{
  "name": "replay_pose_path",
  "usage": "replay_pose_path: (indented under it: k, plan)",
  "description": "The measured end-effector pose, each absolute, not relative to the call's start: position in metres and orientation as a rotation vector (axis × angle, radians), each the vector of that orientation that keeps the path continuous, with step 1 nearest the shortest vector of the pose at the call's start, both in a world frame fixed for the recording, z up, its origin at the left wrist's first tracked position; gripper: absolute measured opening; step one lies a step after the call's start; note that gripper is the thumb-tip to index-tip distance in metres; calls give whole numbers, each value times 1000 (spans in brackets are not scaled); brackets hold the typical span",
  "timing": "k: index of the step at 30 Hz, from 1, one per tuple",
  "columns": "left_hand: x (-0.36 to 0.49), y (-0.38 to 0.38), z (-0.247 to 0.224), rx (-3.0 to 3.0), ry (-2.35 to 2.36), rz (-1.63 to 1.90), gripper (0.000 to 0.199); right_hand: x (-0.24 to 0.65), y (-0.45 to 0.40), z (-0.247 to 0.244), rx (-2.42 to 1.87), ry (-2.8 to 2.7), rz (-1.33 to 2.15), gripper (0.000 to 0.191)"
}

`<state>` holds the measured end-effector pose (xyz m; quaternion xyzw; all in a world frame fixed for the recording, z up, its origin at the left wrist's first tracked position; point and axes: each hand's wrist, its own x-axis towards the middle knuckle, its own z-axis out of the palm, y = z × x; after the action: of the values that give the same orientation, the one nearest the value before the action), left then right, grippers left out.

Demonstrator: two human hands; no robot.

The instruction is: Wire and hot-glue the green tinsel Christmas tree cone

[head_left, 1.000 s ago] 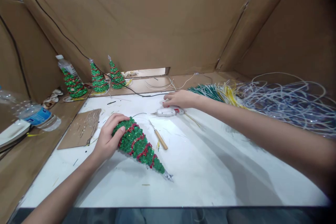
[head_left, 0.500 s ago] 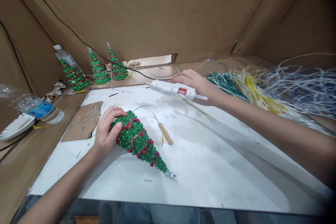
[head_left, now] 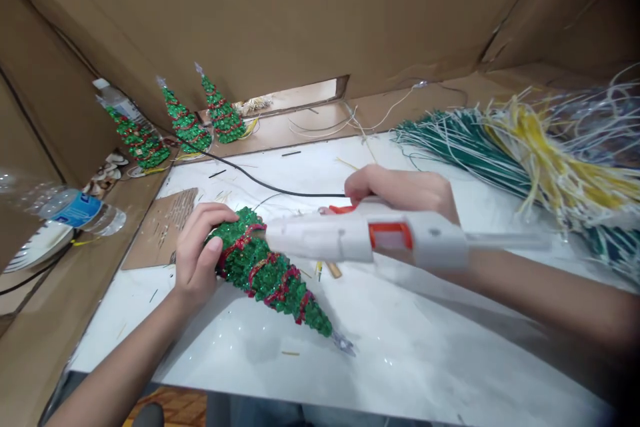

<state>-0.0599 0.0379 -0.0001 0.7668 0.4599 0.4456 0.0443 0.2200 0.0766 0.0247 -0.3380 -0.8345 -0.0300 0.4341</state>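
Note:
My left hand (head_left: 200, 250) is closed around the wide base of a small green Christmas tree (head_left: 265, 273), which lies tilted with its clear tip toward the lower right. Red garland winds around the tree. In my right hand (head_left: 405, 190) is a white glue gun (head_left: 340, 237) with an orange trigger and a clear glue stick at its back. The gun's nozzle end overlaps the tree's upper side; whether it touches cannot be made out. Behind the gun, the wooden handle of a tool (head_left: 333, 270) shows only in part.
Several finished-looking trees (head_left: 223, 110) stand at the back left beside a bottle (head_left: 123, 103). Another bottle (head_left: 83, 207) lies at the left near a piece of cardboard (head_left: 160, 230). Green and yellow strands (head_left: 550, 153) are piled at the right. A black cord (head_left: 260, 180) crosses the white board (head_left: 400, 347).
My right hand has brought the glue gun nearer and down toward the tree, over the wooden-handled tool. My left hand keeps hold of the tree. The cord now lies lower across the board.

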Motion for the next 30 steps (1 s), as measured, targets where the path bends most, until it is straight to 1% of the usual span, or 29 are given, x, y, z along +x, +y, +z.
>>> replay_pose_path:
  k: [3, 7, 10, 15, 20, 25, 30]
  plan:
    - [-59, 37, 1, 2339, 1398, 1361, 29, 219, 72, 17, -781, -2114, -210, 25]
    - [-58, 37, 2, 2341, 1374, 1359, 27, 214, 68, 13, -706, -2187, -370, 31]
    - [-57, 36, 1, 2340, 1391, 1350, 27, 212, 67, 15, -682, -2220, -476, 27]
    - [-58, 35, 1, 2348, 1434, 1331, 28, 214, 66, 15, -617, -2185, -467, 18]
    - [-59, 35, 1, 2337, 1387, 1331, 26, 216, 64, 14, -662, -2209, -519, 23]
    - [-57, 35, 2, 2339, 1378, 1331, 25, 215, 63, 17, -611, -2227, -634, 15]
    - [-57, 35, 3, 2334, 1372, 1319, 24, 214, 64, 18, -629, -2239, -633, 17]
